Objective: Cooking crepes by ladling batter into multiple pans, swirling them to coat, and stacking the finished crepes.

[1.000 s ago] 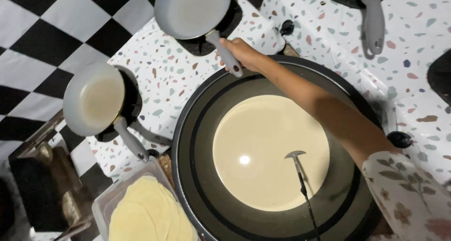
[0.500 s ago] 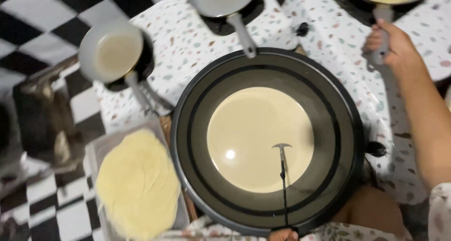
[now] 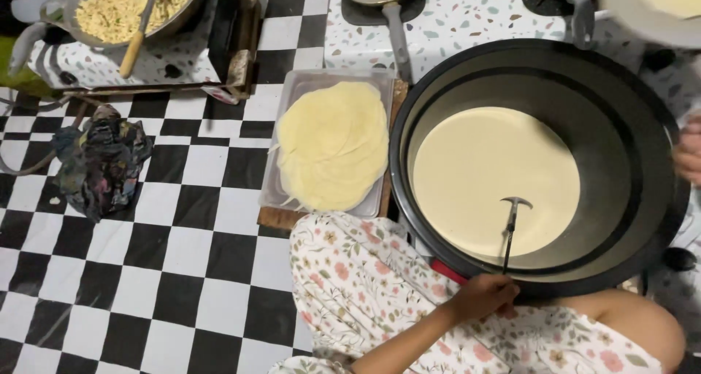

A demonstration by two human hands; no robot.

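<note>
Cloth: we see a crumpled dark cloth (image 3: 102, 166) on the checkered floor, well left of our left hand.
Tray: a clear tray (image 3: 292, 97) of stacked thin crepes (image 3: 332, 144) sits up and left of that hand.
Left hand: our left hand (image 3: 483, 296) is closed on the handle end of a thin metal spreader (image 3: 511, 228).
Basin: the spreader dips into pale batter (image 3: 489, 177) in the large dark basin (image 3: 526, 60), just above the hand.
Right hand: our right hand (image 3: 688, 155) shows only at the frame edge, touching the basin rim; we cannot tell its grip.
</note>
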